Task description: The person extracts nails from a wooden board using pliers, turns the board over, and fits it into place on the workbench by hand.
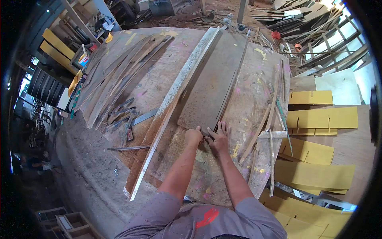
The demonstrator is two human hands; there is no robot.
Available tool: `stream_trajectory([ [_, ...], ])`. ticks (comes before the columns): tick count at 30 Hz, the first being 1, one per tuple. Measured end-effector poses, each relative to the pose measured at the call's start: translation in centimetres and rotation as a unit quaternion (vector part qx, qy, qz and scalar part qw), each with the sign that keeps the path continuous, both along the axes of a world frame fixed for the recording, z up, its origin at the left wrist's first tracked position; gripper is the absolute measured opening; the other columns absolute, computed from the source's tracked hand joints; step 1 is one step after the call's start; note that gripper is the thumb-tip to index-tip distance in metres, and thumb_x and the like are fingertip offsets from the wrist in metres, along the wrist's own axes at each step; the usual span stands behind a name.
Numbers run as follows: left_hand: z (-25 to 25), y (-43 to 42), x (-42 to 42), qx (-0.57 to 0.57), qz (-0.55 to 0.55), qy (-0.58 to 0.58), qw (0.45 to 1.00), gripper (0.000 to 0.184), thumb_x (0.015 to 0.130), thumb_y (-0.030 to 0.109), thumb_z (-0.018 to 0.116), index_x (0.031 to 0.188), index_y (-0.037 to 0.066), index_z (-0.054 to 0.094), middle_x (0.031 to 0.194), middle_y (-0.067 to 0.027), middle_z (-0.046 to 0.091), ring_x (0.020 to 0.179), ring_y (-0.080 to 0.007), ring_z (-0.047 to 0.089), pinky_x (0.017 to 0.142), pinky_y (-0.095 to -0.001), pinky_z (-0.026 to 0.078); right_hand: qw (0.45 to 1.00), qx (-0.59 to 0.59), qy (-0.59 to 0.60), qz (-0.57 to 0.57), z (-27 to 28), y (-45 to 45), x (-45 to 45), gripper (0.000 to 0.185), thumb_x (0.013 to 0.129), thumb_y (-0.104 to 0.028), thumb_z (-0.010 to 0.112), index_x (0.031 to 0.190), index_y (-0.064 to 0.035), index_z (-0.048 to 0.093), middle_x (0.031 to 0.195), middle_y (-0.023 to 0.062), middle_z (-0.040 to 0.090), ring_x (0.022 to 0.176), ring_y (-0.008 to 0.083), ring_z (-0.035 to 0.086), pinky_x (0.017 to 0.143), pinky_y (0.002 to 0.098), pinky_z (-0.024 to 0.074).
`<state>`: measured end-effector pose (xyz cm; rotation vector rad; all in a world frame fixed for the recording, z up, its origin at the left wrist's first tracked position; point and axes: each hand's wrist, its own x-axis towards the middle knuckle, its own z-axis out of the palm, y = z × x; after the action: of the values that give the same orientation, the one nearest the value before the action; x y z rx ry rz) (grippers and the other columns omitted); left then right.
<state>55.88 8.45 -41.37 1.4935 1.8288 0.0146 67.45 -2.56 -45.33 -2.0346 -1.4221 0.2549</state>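
A long grey-brown wooden board lies flat on the worktable, running away from me. At its near edge, my left hand is closed, knuckles up; what its fingers hold, if anything, is hidden. Just to the right, my right hand rests with fingers spread over the board's near right corner, thumb pointing toward the left hand. A thin dark strip runs along the board's right side. Left of the board lies a long, pale, paint-worn straight bar on a brown plank.
The paint-stained worktable carries a pile of thin wood strips at left, with clamp-like metal tools near them. More narrow strips lie at right. Yellow slotted panels stand beyond the right edge, and scrap wood is heaped behind.
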Motion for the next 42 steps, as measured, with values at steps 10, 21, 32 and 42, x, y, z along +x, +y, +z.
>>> stream_trajectory([
  [10, -2.6, 4.7, 5.2, -0.032, 0.031, -0.061, 0.997, 0.062, 0.102, 0.053, 0.06, 0.072, 0.002, 0.076, 0.065, -0.0094, 0.071, 0.063, -0.0239, 0.071, 0.065, -0.0409, 0.055, 0.998, 0.032, 0.019, -0.041, -0.7, 3.8, 4.3, 0.042, 0.084, -0.035, 0.079, 0.125, -0.0281, 0.078, 0.157, 0.029, 0.046, 0.153, 0.0455, 0.033, 0.129, 0.0584, 0.0107],
  [21, -3.1, 8.4, 10.2, -0.051, 0.064, -0.159, 0.984, 0.056, 0.104, 0.041, 0.063, 0.067, -0.001, 0.069, 0.06, -0.0095, 0.066, 0.049, -0.0219, 0.062, 0.051, -0.0378, 0.048, 0.99, 0.086, -0.008, -0.111, -2.3, 7.5, 7.3, 0.037, 0.083, -0.032, 0.078, 0.119, -0.0233, 0.081, 0.146, 0.0259, 0.059, 0.149, 0.0422, 0.04, 0.127, 0.0597, 0.0146],
  [32, 0.5, 3.5, 12.9, 0.211, -0.136, -0.07, 0.965, 0.059, 0.093, 0.035, 0.075, 0.128, -0.009, 0.06, 0.106, -0.0284, 0.071, 0.103, -0.044, 0.07, 0.092, -0.0489, 0.054, 0.969, -0.072, -0.101, -0.213, -0.2, 1.9, 16.7, 0.036, 0.096, -0.03, 0.065, 0.13, -0.0262, 0.075, 0.145, 0.0095, 0.064, 0.15, 0.0355, 0.042, 0.127, 0.0643, 0.0072],
  [42, 0.4, 5.8, 11.6, 0.139, -0.121, -0.061, 0.981, 0.067, 0.087, 0.04, 0.079, 0.132, -0.005, 0.058, 0.121, -0.0301, 0.067, 0.11, -0.0475, 0.067, 0.094, -0.0504, 0.053, 0.974, -0.03, -0.017, -0.225, -0.7, 2.2, 17.1, 0.044, 0.086, -0.029, 0.078, 0.127, -0.0131, 0.075, 0.121, 0.0162, 0.074, 0.117, 0.0367, 0.066, 0.11, 0.0478, 0.0433],
])
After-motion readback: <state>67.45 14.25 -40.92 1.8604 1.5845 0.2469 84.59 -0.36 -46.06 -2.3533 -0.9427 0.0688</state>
